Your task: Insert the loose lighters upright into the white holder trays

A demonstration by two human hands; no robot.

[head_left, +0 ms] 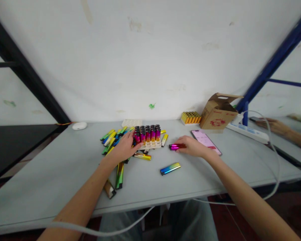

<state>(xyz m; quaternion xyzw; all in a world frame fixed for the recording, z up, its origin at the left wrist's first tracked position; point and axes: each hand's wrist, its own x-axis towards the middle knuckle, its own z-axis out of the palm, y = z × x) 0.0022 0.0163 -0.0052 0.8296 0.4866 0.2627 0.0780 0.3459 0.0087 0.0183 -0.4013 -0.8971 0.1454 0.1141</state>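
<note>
Several pink-and-gold lighters with black tops stand upright in rows in a white holder. My left hand is at the holder's left side, its fingers against the holder and the lighters there. To the right, my right hand has its fingers closed round a pink lighter lying level just above or on the table. A blue-and-yellow lighter lies alone nearer the front edge. Loose green, yellow and blue lighters are heaped left of the holder, partly behind my left hand.
Behind the heap lies a white perforated tray. Orange lighters stand near an open cardboard box. A phone, a power strip and a white case are on the table. A white cable crosses the front.
</note>
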